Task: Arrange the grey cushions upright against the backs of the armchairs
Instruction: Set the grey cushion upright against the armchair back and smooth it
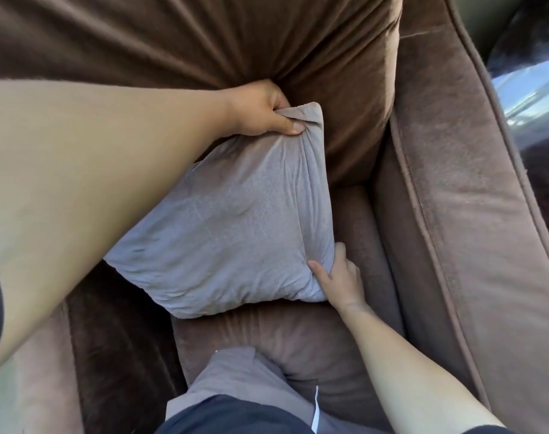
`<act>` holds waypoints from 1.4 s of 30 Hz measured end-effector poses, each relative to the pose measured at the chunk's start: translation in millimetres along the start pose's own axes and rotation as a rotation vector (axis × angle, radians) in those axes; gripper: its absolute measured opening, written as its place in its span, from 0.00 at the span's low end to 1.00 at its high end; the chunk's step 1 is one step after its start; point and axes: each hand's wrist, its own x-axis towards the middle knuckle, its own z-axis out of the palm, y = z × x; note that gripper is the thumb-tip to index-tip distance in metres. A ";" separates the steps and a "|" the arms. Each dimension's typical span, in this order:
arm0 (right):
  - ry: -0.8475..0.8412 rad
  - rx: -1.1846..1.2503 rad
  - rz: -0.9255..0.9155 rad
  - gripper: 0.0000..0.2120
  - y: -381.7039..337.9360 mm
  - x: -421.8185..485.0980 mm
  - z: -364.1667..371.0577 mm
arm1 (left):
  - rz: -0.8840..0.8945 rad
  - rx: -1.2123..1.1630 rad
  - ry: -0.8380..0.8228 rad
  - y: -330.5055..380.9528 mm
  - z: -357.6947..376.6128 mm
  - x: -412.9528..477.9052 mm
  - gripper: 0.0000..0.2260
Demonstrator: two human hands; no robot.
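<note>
Closest to my lens, my left forearm (94,183) lies across the view. Beneath it I see the brown armchair (486,261), its dark back cushion (204,36) deeply creased. The grey cushion (229,220) sits tilted on the seat (282,333), top corner touching that back cushion. My left hand (260,108) grips the upper corner, thumb pinching bunched fabric. My right hand (342,277) holds the lower right corner, fingers curled round it, near the chair's padded arm.
</note>
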 end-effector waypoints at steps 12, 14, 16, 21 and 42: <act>-0.088 -0.139 -0.050 0.28 19.8 13.1 5.1 | -0.031 0.036 0.047 0.5 3.4 -5.8 0.12; -0.081 -0.150 -0.056 0.28 21.0 13.4 5.3 | -0.033 0.028 0.059 2.5 6.4 -5.9 0.14; -0.089 -0.154 -0.060 0.28 21.2 13.0 5.3 | -0.031 0.029 0.063 3.5 7.2 -5.3 0.12; -0.134 -0.122 -0.052 0.27 23.2 12.6 1.1 | -0.026 0.038 0.064 1.8 8.7 -3.5 0.12; 0.118 -0.299 -0.272 0.43 -71.0 -51.7 -82.1 | 0.159 0.137 0.181 11.2 33.2 -67.6 0.17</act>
